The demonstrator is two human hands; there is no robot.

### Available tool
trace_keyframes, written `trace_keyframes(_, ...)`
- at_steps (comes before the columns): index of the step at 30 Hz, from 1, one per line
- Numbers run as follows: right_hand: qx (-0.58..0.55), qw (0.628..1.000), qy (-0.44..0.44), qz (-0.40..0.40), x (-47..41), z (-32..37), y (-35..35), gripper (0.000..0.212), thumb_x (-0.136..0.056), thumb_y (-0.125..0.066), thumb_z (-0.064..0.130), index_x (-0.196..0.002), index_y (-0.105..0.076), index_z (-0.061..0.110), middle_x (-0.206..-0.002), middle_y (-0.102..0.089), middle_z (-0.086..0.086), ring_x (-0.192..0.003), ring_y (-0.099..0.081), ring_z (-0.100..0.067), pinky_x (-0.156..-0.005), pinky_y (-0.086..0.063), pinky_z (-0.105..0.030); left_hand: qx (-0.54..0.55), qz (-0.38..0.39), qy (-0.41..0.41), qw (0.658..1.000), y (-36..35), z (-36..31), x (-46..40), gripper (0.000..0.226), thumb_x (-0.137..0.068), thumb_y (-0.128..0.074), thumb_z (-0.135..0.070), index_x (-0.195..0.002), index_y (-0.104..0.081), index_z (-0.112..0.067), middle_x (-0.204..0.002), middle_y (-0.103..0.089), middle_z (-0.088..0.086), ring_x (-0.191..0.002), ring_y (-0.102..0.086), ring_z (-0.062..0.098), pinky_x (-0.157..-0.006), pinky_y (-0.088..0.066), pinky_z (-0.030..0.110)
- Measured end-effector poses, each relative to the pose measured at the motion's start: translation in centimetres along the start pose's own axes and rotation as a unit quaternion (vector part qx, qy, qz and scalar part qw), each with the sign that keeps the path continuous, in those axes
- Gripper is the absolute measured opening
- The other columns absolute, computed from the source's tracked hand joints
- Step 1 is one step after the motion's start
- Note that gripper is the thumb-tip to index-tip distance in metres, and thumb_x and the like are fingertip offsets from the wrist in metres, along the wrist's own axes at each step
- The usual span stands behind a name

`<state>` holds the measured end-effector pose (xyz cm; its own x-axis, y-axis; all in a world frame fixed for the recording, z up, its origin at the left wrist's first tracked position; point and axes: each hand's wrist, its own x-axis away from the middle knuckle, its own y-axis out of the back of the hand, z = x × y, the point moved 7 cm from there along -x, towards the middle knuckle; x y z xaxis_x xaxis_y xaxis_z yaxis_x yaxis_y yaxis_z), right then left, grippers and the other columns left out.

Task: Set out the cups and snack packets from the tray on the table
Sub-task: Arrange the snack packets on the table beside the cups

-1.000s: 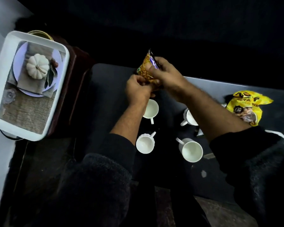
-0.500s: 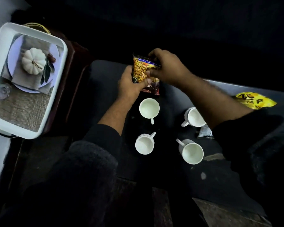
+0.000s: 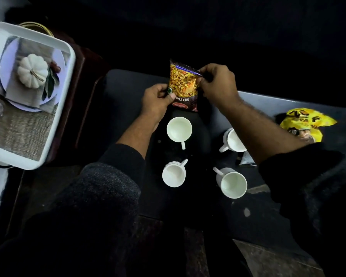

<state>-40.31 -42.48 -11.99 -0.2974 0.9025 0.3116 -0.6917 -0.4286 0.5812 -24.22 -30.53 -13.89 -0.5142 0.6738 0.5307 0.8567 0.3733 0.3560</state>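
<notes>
Both hands hold a mixture snack packet (image 3: 183,84), orange and dark maroon, flat and face up at the far middle of the dark table (image 3: 128,92). My left hand (image 3: 158,98) pinches its near-left edge. My right hand (image 3: 216,82) grips its far-right corner. Several white cups stand on the table below the packet: one (image 3: 179,128) just under it, one (image 3: 174,174) nearer me, one (image 3: 231,181) at the near right, and one (image 3: 233,140) partly hidden by my right forearm. A yellow snack packet (image 3: 306,122) lies at the right.
A white tray (image 3: 66,100) stands to the left on a dark wooden stand, holding a plate, a napkin, a small white pumpkin (image 3: 33,70) and a woven mat. A small dark scrap (image 3: 246,159) lies between the right-hand cups.
The mixture packet was upright and edge-on between my hands; now it is turned flat with its printed face up. My hands have spread apart to its two sides.
</notes>
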Motion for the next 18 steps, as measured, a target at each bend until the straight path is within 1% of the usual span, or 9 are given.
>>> trace_keyframes(2,0.032,0.999,0.005,0.004,0.1,-0.1,0.0,0.018,-0.093,-0.067,0.015,-0.11,-0.07,0.012,-0.104,-0.073,-0.001,-0.096,-0.069,-0.014,-0.081,-0.062,-0.036,-0.011,-0.025,-0.005,1.0,0.1,0.2,-0.1,0.033,-0.092,-0.067,-0.001,-0.125,-0.064,-0.004,-0.109,-0.069,0.004,-0.102,-0.065,0.013,-0.092,-0.056,0.025)
trace_keyframes(4,0.017,1.0,-0.011,-0.003,0.5,-0.6,-0.1,0.012,-0.092,-0.067,0.015,-0.104,-0.07,0.013,-0.099,-0.072,0.0,-0.092,-0.07,-0.015,-0.08,-0.062,-0.036,-0.043,-0.081,0.003,0.996,0.5,0.3,-0.2,0.033,-0.092,-0.07,-0.009,-0.124,-0.064,-0.008,-0.116,-0.067,0.006,-0.106,-0.064,0.016,-0.093,-0.055,0.028)
trace_keyframes(6,-0.066,0.995,-0.066,-0.022,1.1,-1.4,-0.1,0.003,-0.091,-0.065,0.014,-0.093,-0.067,0.015,-0.092,-0.071,-0.001,-0.088,-0.071,-0.017,-0.078,-0.063,-0.039,-0.056,-0.149,0.034,0.987,1.2,0.7,-0.3,0.034,-0.092,-0.072,-0.026,-0.12,-0.064,-0.011,-0.119,-0.065,0.007,-0.106,-0.063,0.018,-0.094,-0.054,0.031)
trace_keyframes(7,-0.143,0.983,-0.111,-0.031,1.5,-1.9,-0.2,0.007,-0.091,-0.064,0.01,-0.087,-0.064,0.015,-0.088,-0.07,-0.004,-0.085,-0.072,-0.02,-0.078,-0.063,-0.041,-0.038,-0.165,0.056,0.984,1.4,0.8,-0.2,0.038,-0.091,-0.071,-0.036,-0.118,-0.064,-0.009,-0.116,-0.066,0.007,-0.104,-0.063,0.02,-0.092,-0.055,0.033)
trace_keyframes(10,-0.368,0.907,-0.204,0.01,2.9,-1.9,-2.0,0.016,-0.096,-0.056,-0.002,-0.083,-0.059,0.007,-0.087,-0.065,-0.011,-0.078,-0.07,-0.023,-0.078,-0.062,-0.034,0.054,-0.125,0.084,0.987,0.6,0.6,-0.2,0.063,-0.084,-0.069,-0.057,-0.12,-0.062,-0.006,-0.114,-0.068,0.006,-0.104,-0.065,0.022,-0.09,-0.056,0.035)
trace_keyframes(12,-0.399,0.889,-0.215,0.065,3.9,-1.1,-2.9,0.006,-0.098,-0.053,-0.003,-0.098,-0.058,0.0,-0.098,-0.066,-0.016,-0.079,-0.07,-0.021,-0.076,-0.062,-0.028,0.071,-0.069,0.071,0.993,-0.4,-0.5,0.1,0.072,-0.084,-0.073,-0.054,-0.136,-0.053,-0.009,-0.128,-0.061,0.005,-0.115,-0.06,0.02,-0.096,-0.051,0.033)
trace_keyframes(14,-0.365,0.9,-0.213,0.107,4.3,-0.8,-3.4,0.012,-0.1,-0.052,0.0,-0.11,-0.058,-0.001,-0.104,-0.066,-0.017,-0.08,-0.071,-0.019,-0.072,-0.062,-0.025,0.073,-0.035,0.068,0.994,-1.0,-0.8,0.6,0.081,-0.084,-0.079,-0.041,-0.147,-0.037,-0.012,-0.137,-0.051,0.007,-0.119,-0.053,0.019,-0.096,-0.046,0.03)
trace_keyframes(16,-0.295,0.931,-0.19,0.1,3.7,-1.0,-3.2,0.008,-0.1,-0.053,0.003,-0.103,-0.06,0.005,-0.098,-0.067,-0.015,-0.074,-0.07,-0.016,-0.065,-0.061,-0.022,0.094,-0.046,0.064,0.992,-0.8,-0.2,0.7,0.088,-0.079,-0.085,-0.031,-0.147,-0.031,-0.017,-0.138,-0.049,0.009,-0.121,-0.054,0.022,-0.098,-0.049,0.034)
trace_keyframes(18,-0.214,0.963,-0.141,0.077,3.0,-0.6,-2.8,0.008,-0.098,-0.057,0.004,-0.095,-0.061,0.011,-0.092,-0.067,-0.013,-0.07,-0.069,-0.016,-0.065,-0.062,-0.027,0.083,-0.08,0.055,0.992,-0.1,0.8,1.1,0.084,-0.077,-0.086,-0.018,-0.143,-0.035,-0.021,-0.128,-0.054,0.008,-0.115,-0.06,0.024,-0.094,-0.055,0.037)
